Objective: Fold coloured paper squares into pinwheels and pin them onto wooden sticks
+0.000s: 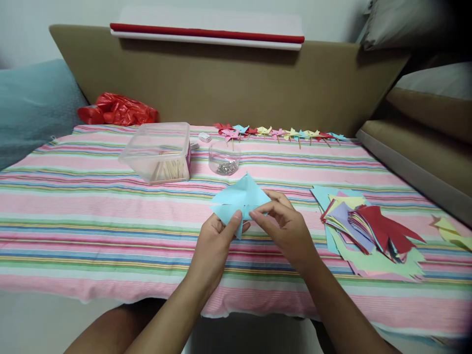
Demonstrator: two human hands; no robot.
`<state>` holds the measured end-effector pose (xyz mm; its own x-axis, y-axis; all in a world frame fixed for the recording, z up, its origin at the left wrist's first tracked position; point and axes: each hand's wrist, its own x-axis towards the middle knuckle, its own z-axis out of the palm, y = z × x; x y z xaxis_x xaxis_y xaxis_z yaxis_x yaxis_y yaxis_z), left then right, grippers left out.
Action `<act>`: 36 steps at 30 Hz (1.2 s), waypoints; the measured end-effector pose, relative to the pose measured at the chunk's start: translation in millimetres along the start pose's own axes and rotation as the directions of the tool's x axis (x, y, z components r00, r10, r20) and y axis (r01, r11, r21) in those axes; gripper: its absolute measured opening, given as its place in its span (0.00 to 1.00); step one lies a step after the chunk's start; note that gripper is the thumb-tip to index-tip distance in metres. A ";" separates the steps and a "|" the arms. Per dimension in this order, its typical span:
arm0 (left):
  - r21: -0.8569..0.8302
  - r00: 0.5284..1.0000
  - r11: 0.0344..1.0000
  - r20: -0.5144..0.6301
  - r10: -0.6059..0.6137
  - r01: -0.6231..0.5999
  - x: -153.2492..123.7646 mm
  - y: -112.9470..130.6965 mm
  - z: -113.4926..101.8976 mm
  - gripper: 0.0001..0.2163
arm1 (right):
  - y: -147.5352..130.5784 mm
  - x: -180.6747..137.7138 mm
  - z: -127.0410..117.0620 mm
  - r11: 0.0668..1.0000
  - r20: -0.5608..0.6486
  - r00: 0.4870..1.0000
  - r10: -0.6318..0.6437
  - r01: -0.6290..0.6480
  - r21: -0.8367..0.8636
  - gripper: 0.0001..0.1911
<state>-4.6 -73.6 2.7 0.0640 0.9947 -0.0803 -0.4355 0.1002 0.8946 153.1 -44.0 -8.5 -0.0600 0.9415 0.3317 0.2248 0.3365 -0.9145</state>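
Between both hands I hold a light blue square of paper (239, 194), cut with slits in from its corners and marked by small holes near its middle. My left hand (219, 236) pinches the lower part, thumb on top and fingers underneath. At the right edge, my right hand (283, 219) has thumb and forefinger closed on the paper, with the other fingers behind it. Just beyond the paper stands a round clear tub (224, 160) with small silvery pins or bits at its bottom.
A clear plastic box (158, 147) of wooden sticks lies at left. Finished paper pinwheels (278, 133) line the back. Stacked coloured paper (346, 221) lies at right, beside a yellow paper piece (452, 231). A red plastic bag (121, 110) sits back left on the striped cloth (92, 216).
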 end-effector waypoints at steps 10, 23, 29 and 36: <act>0.165 0.999 0.986 0.003 0.039 -0.038 -5.5 10.8 4.7 0.11 | -5.8 -0.9 4.1 0.994 -0.036 0.998 0.060 -0.057 0.098 0.08; 0.275 0.996 0.959 -0.037 0.078 -0.065 -4.6 6.9 1.4 0.13 | -11.8 -1.6 5.9 0.969 -0.079 0.984 0.161 -0.142 0.204 0.14; 0.347 0.992 0.932 0.110 0.064 -0.099 -3.5 13.9 -3.4 0.11 | -23.6 1.7 -15.6 0.763 0.302 0.884 0.357 -0.463 0.452 0.19; 0.421 0.974 0.903 0.227 -0.011 -0.088 -1.1 25.7 -3.9 0.09 | -24.7 -1.5 -27.0 0.787 0.430 0.844 0.321 -0.490 0.374 0.13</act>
<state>-19.4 -72.1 24.1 0.2708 0.9626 0.0114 -0.0204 -0.0061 0.9998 173.9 -54.3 19.8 -0.3970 0.9108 -0.1130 -0.1577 -0.1890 -0.9692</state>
